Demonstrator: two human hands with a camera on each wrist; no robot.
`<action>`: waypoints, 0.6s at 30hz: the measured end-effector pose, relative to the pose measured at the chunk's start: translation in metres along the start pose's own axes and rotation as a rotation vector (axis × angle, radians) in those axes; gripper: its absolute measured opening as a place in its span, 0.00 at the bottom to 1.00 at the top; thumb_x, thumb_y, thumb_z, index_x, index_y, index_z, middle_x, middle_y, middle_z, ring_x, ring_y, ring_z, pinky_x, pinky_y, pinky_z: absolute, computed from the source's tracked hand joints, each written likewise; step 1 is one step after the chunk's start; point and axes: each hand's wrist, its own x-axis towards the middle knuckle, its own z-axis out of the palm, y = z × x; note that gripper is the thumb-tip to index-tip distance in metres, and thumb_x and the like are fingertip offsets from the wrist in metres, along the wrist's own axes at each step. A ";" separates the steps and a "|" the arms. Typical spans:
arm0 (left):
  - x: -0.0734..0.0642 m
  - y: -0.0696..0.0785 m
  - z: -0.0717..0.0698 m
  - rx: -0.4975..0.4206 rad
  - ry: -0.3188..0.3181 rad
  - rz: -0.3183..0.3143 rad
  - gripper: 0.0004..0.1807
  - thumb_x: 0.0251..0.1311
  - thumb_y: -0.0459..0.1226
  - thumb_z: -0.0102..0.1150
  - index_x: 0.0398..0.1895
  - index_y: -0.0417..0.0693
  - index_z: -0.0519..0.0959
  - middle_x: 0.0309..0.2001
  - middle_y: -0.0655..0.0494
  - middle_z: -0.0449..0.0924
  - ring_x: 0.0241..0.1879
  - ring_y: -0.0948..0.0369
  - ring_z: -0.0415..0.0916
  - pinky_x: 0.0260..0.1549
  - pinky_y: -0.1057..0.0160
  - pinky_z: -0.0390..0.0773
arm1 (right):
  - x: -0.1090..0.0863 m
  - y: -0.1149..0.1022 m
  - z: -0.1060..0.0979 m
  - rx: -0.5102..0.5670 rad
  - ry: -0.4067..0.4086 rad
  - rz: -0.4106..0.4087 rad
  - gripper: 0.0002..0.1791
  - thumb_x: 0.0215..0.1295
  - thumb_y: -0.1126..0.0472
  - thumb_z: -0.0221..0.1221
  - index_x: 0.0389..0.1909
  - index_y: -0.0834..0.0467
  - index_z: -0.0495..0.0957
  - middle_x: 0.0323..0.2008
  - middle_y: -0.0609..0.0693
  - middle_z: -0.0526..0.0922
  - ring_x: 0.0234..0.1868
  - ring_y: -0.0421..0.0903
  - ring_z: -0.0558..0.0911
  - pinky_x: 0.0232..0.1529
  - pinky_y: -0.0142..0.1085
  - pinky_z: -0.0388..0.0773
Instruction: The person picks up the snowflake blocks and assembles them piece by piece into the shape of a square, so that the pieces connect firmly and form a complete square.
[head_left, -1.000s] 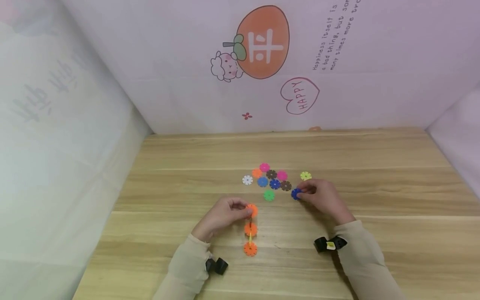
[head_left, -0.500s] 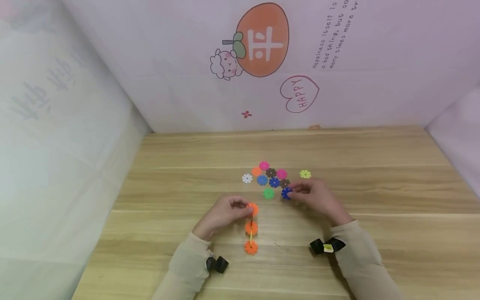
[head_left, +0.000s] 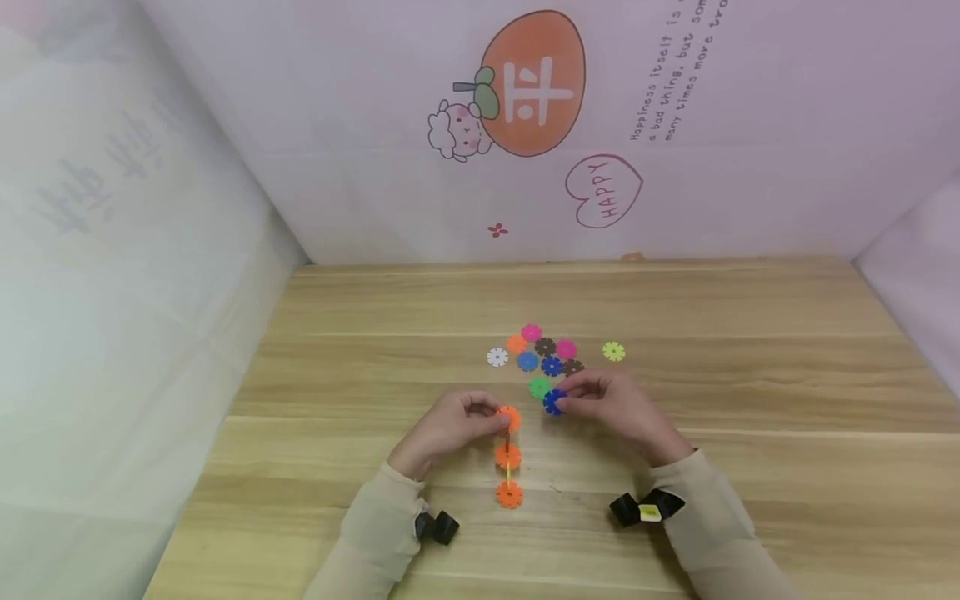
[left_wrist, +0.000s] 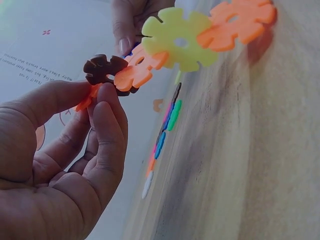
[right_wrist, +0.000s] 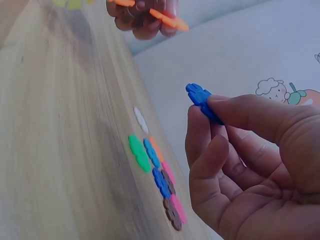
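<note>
My left hand (head_left: 453,429) pinches the far orange disc of a chain of slotted plastic discs. In the left wrist view that chain runs from the pinched disc through a brown disc (left_wrist: 102,68), an orange disc (left_wrist: 141,67) and a yellow disc (left_wrist: 180,37) to an orange end disc (left_wrist: 237,25). Between thumb and fingers, my right hand (head_left: 618,408) pinches a dark blue slotted disc (right_wrist: 201,100), raised off the table. The blue disc is to the right of the chain's far end, apart from it.
Loose slotted discs lie flat beyond the hands, among them a green one (head_left: 539,388), a white one (head_left: 497,357) and a pink one (head_left: 532,332). A yellow disc (head_left: 613,351) lies by itself to their right. Printed cloth (head_left: 375,167) hangs behind the wooden table (head_left: 787,358).
My right hand has carried the dark blue disc leftward and slightly nearer, closer to the chain. My left hand keeps its pinch in nearly the same place.
</note>
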 end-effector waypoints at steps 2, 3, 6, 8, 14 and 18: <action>0.000 0.000 0.000 -0.006 0.000 0.003 0.10 0.54 0.39 0.65 0.38 0.46 0.82 0.34 0.53 0.84 0.35 0.59 0.81 0.40 0.58 0.80 | 0.000 -0.001 0.002 0.021 -0.013 0.016 0.15 0.54 0.51 0.66 0.41 0.54 0.81 0.36 0.50 0.83 0.39 0.45 0.80 0.41 0.37 0.76; 0.000 0.000 0.000 -0.002 0.001 0.002 0.10 0.54 0.40 0.65 0.38 0.46 0.82 0.34 0.53 0.84 0.35 0.59 0.81 0.40 0.59 0.80 | -0.001 -0.002 0.003 0.038 -0.019 0.028 0.15 0.54 0.51 0.66 0.41 0.54 0.81 0.36 0.50 0.83 0.39 0.45 0.81 0.42 0.37 0.77; 0.000 0.001 0.001 0.001 0.002 0.001 0.10 0.55 0.40 0.65 0.39 0.47 0.82 0.34 0.53 0.84 0.36 0.58 0.81 0.41 0.59 0.80 | 0.000 -0.002 0.006 0.081 -0.049 0.049 0.17 0.54 0.52 0.66 0.42 0.56 0.80 0.36 0.50 0.83 0.40 0.45 0.81 0.43 0.36 0.77; 0.000 0.001 0.001 0.000 0.002 0.005 0.10 0.55 0.39 0.65 0.39 0.46 0.82 0.34 0.53 0.84 0.36 0.57 0.81 0.41 0.58 0.80 | 0.000 -0.003 0.007 0.114 -0.066 0.061 0.17 0.54 0.53 0.66 0.42 0.57 0.80 0.36 0.51 0.84 0.40 0.46 0.81 0.44 0.37 0.78; 0.001 0.001 0.001 0.001 0.003 0.008 0.10 0.54 0.39 0.65 0.38 0.45 0.82 0.34 0.53 0.84 0.35 0.58 0.80 0.40 0.58 0.80 | 0.002 -0.002 0.013 0.172 -0.108 0.058 0.17 0.55 0.54 0.66 0.42 0.59 0.80 0.35 0.51 0.85 0.40 0.45 0.82 0.45 0.38 0.79; 0.002 0.000 0.001 0.012 -0.001 0.010 0.10 0.54 0.39 0.65 0.38 0.45 0.82 0.34 0.53 0.84 0.34 0.60 0.80 0.40 0.60 0.79 | 0.002 -0.001 0.017 0.272 -0.151 0.066 0.18 0.56 0.55 0.65 0.42 0.62 0.79 0.37 0.51 0.85 0.40 0.45 0.82 0.44 0.38 0.78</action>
